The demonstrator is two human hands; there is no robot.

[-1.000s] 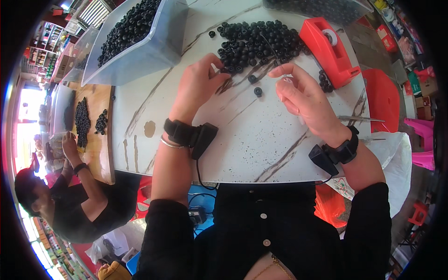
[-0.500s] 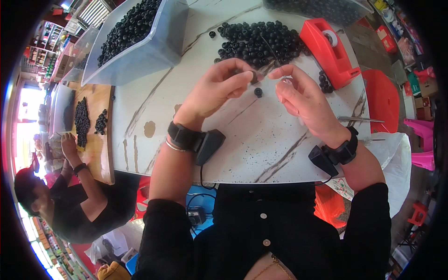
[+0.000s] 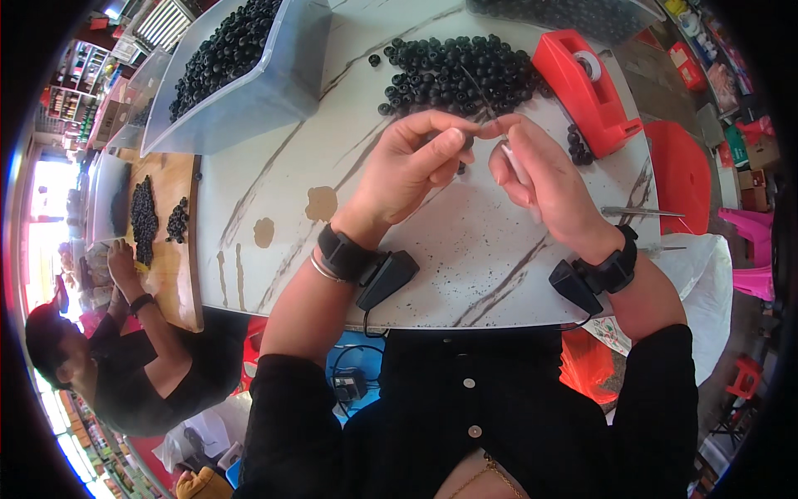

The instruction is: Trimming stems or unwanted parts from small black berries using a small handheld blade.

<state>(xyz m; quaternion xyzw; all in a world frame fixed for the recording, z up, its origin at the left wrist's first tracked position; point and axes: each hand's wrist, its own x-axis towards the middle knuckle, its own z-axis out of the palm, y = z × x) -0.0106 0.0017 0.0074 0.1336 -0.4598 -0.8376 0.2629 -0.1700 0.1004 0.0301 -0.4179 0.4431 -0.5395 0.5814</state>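
Above the white marbled table (image 3: pixel 432 283), my left hand (image 3: pixel 399 175) pinches a small round black part (image 3: pixel 468 143) between thumb and fingertips. My right hand (image 3: pixel 553 183) has its index fingertip against the left fingertips at that part. Its other fingers curl round a slim white stick-like thing (image 3: pixel 517 165), whose kind I cannot make out. Beneath the hands, a single loose black part (image 3: pixel 461 168) is partly hidden. Beyond them spreads a pile of the same black parts (image 3: pixel 457 75), each round with a hole or recess.
A red tape dispenser (image 3: pixel 594 100) stands right of the pile, black parts beside it. A clear bin (image 3: pixel 241 104) full of parts is far left; another bin (image 3: pixel 565 21) sits at the back. A thin metal tool (image 3: pixel 640 212) lies at the right edge. A co-worker (image 3: pixel 150 341) sits left.
My left hand has moved right, bringing the black part up to my right hand. The fingertips, apart before, now meet. The white stick-like thing shows more plainly in my right hand.
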